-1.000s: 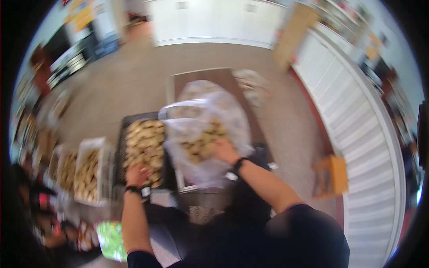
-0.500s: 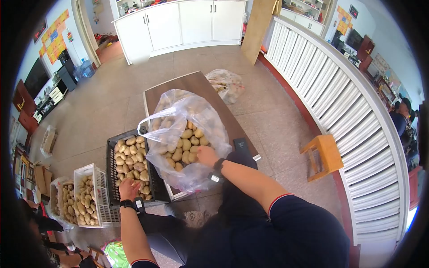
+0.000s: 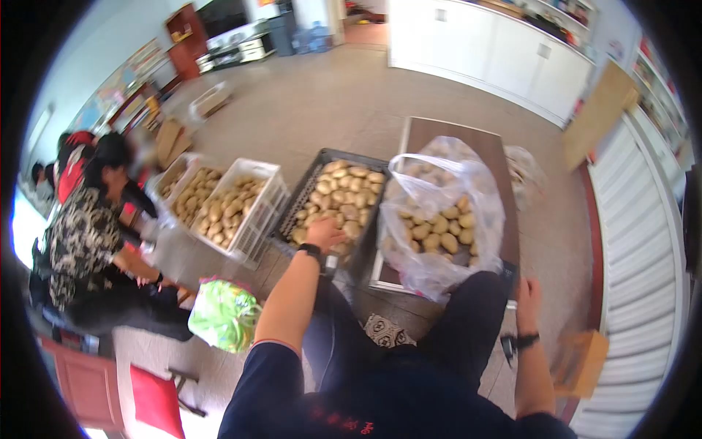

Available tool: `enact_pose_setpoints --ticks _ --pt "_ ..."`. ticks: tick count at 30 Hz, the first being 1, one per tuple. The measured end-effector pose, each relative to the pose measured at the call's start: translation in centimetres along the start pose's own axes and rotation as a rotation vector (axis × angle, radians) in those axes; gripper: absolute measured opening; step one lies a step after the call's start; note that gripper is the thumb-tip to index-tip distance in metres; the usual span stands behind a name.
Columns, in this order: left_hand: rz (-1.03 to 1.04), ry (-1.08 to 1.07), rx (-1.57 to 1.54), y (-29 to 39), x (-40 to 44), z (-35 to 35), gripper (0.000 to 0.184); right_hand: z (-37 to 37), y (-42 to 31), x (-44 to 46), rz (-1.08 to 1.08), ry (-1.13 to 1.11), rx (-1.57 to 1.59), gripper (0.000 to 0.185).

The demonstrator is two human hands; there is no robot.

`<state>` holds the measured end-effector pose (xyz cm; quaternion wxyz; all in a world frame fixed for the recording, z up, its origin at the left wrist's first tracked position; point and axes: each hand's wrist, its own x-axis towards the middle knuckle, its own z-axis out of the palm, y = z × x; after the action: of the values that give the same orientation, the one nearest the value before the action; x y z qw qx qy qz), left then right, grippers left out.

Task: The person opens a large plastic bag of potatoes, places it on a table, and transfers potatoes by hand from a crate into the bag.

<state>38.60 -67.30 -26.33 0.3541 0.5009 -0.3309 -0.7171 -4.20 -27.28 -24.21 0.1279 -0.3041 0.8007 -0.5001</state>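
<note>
My left hand (image 3: 324, 233) rests on the potatoes (image 3: 349, 199) at the near end of a black plastic crate (image 3: 281, 228). Its fingers lie outstretched over them, and no potato shows in its grip. Off to the right of my knee, my right hand (image 3: 528, 301) hangs apart from the potatoes, blurred, so its fingers are unclear. An opened clear plastic bag (image 3: 488, 219) of potatoes (image 3: 443, 233) stands on a low brown table (image 3: 431, 132), right of the crate. A dark phone-like device (image 3: 510, 276) lies near my right knee.
White crates (image 3: 265, 192) of potatoes stand left of the black crate. A person in a patterned shirt (image 3: 86, 234) sits at far left. A green plastic package (image 3: 225, 314) and red stool (image 3: 155, 401) are nearer me. At right are a wooden stool (image 3: 583, 364) and white railing (image 3: 636, 256).
My right hand has left the potatoes in the bag and moved right, beside my knee. My left hand stays over the crate. The camera view has turned left.
</note>
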Motion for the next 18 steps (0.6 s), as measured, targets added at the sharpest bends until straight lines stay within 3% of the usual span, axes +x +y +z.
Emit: enact_pose_setpoints --ticks 1,2,4,6,9,11,14,18 --pt "-0.012 0.004 -0.030 0.1 -0.1 0.0 0.027 -0.6 2.4 -2.1 -0.021 -0.003 -0.146 0.026" --pt "-0.015 0.002 0.017 -0.3 0.9 -0.2 0.023 -1.5 6.5 -3.7 0.175 -0.248 -0.224 0.031" --pt "-0.008 0.070 0.023 -0.4 0.7 0.3 0.026 -1.5 15.4 -9.4 0.437 -0.540 -0.005 0.035" --pt "0.010 0.115 0.026 -0.2 1.3 0.7 0.029 1.2 16.6 -12.0 0.581 -0.691 -0.063 0.035" --pt "-0.036 0.037 -0.028 -1.9 3.1 0.6 0.026 5.8 15.6 -11.4 0.607 -0.755 -0.142 0.035" --pt "0.093 -0.138 0.033 -3.4 4.8 0.5 0.024 7.5 14.8 -10.0 0.596 -0.770 -0.170 0.035" --pt "-0.041 0.026 -0.031 -0.9 1.4 3.6 0.022 9.0 14.0 -8.6 0.568 -0.783 -0.196 0.035" --pt "-0.055 0.061 -0.022 -2.6 3.6 1.5 0.020 10.6 13.0 -7.0 0.531 -0.799 -0.229 0.034"
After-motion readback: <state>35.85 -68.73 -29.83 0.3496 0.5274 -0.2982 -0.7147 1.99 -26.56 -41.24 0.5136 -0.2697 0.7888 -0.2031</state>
